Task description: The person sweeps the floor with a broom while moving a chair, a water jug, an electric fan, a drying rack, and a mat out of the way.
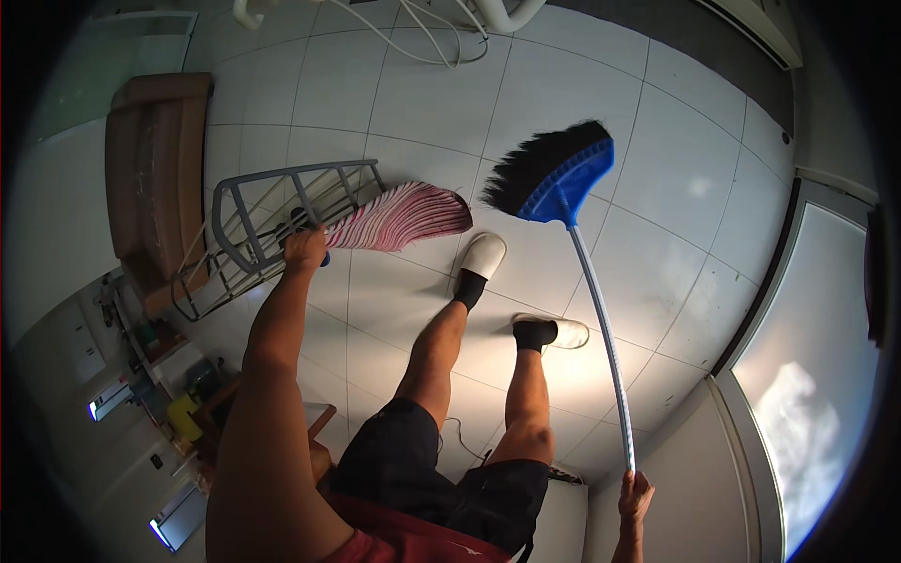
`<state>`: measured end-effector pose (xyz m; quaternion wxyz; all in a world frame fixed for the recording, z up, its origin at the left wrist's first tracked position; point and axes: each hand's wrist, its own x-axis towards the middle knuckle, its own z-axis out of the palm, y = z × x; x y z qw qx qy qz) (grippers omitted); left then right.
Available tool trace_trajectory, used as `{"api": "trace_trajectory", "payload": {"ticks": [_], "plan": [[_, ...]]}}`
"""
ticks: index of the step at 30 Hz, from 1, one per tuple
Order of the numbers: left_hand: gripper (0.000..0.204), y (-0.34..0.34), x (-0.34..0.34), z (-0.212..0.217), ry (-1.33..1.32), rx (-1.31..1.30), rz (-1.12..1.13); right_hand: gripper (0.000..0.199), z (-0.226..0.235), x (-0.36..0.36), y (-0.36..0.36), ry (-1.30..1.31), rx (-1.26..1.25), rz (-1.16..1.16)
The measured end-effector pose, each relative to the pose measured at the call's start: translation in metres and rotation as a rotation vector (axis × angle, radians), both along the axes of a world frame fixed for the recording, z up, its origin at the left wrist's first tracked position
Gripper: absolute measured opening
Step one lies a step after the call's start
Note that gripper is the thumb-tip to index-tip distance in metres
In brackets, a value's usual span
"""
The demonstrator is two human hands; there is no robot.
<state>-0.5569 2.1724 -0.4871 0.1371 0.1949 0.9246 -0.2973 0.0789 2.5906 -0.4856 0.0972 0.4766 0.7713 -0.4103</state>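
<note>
Left hand [305, 250] clamped on the short handle of a pink-and-white striped brush [404, 217], held out at arm's length. Right hand [635, 495] closed round the top end of a long pale pole, blue broom [561, 178] at the far end, black bristles splayed on the white tile floor [676, 150].

Landmark: blue broom head.
- Striped brush just left of it, fringe tip near the black bristles, not touching as far as could be told.
- White shoe [482, 256] just below and left of it; second shoe [554, 332] further below, close beside the pole.
- Grey wire rack [272, 220] well left, behind the left hand and close to it; contact could not be told.
- Brown bench [155, 169] further left, by the wall.
- White cables [422, 38] well above, on the floor near the far wall.

Risks, as judged:
- Held only at the pole's very end, so poor leverage; head likely to skid or twist on smooth tile.
- Feet near the pole and bristles; trip or kicked broom possible.
- Brush arm tight to the rack; a swing could have snagged the wires or tipped the rack.
- Sweep toward the cables could have caught the bristles.
</note>
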Motion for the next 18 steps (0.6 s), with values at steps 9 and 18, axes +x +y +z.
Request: {"api": "trace_trajectory", "payload": {"ticks": [9, 18], "plan": [[0.013, 0.102, 0.241, 0.000, 0.042, 0.579, -0.121, 0.037, -0.054, 0.016, 0.213, 0.062, -0.003, 0.379], [0.027, 0.461, 0.660, -0.022, 0.009, 1.234, 0.690, 0.035, -0.144, -0.009, 0.368, 0.193, -0.123, 0.676]]}}
